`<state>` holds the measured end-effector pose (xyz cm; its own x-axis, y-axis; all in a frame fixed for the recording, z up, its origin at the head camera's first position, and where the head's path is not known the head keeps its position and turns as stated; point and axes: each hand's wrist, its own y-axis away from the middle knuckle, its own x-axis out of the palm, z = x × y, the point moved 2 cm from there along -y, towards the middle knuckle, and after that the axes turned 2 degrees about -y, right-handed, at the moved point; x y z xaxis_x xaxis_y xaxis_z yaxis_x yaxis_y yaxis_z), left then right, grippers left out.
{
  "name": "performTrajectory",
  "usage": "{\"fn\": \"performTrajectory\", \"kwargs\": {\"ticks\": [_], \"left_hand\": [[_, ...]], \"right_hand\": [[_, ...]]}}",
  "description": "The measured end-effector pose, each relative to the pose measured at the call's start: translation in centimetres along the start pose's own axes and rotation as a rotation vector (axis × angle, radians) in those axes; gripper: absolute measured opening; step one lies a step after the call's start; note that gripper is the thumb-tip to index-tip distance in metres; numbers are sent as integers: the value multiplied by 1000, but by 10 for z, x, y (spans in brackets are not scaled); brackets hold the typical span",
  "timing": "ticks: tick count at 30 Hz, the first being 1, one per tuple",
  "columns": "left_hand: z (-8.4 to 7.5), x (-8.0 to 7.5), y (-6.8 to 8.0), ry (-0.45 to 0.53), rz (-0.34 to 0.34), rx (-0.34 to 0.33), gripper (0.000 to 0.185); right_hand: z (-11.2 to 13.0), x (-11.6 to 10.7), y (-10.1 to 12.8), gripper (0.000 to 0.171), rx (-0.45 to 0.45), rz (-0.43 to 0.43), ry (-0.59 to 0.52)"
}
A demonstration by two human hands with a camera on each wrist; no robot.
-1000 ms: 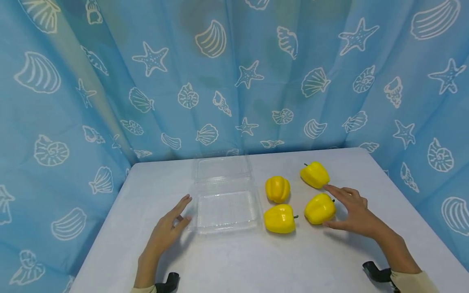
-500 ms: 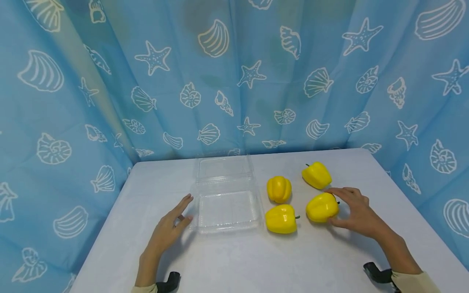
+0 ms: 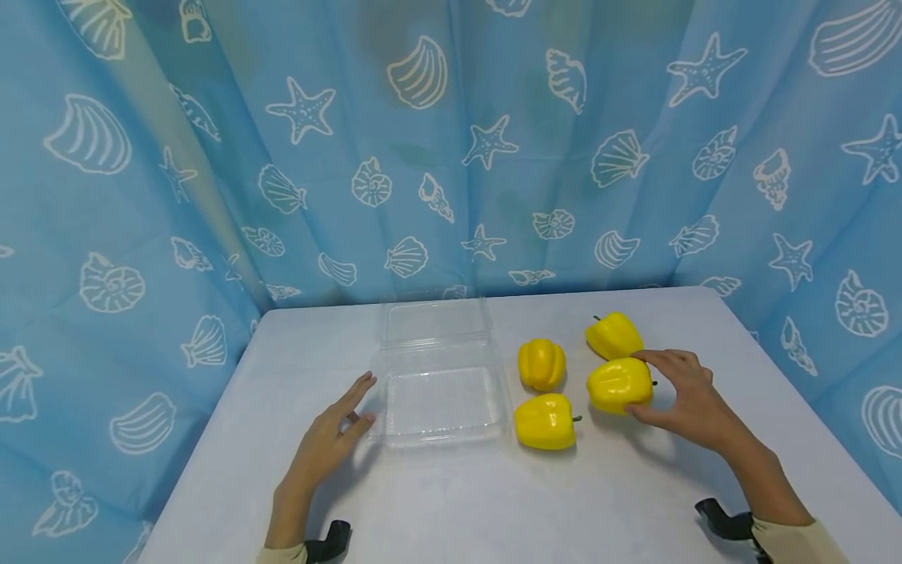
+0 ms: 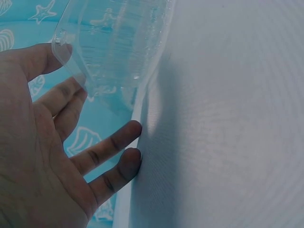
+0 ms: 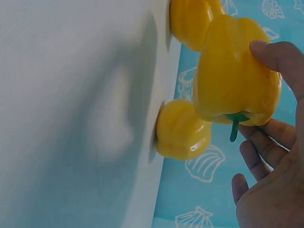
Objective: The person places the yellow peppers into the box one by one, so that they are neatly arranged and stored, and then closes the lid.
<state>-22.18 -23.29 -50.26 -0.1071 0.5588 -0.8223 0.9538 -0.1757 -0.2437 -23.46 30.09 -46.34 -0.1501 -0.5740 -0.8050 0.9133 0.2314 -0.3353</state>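
You're gripping pepper (image 3: 619,384) with right hand (image 3: 680,395), fingers curled round it, lifting just right of tray (image 3: 440,403). Left hand (image 3: 327,442) lying flat, fingers straight, touching tray's left edge. Keeping grip snug, clearing other peppers (image 3: 543,392).

Legible text, labels, brands, numbers, signs: none in any view. Blue fabric curtain with white shell and starfish print (image 3: 451,157): decorative motifs only, no lettering. Remaining surfaces across frame: unmarked.
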Motion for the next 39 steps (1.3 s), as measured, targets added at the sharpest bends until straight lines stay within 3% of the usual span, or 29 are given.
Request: {"fn": "performTrajectory", "kwargs": {"ticks": [10,24,39], "left_hand": [[2,0,0,23,-9,37,58],[4,0,0,18,-9,17,58],[4,-2,0,27,11,1,58]], "right_hand": [[11,1,-7,80,12,-27,-16],[30,-3,-19,79,-4,-34,-11],[49,8,-34,78,-42,-23,-35]]}}
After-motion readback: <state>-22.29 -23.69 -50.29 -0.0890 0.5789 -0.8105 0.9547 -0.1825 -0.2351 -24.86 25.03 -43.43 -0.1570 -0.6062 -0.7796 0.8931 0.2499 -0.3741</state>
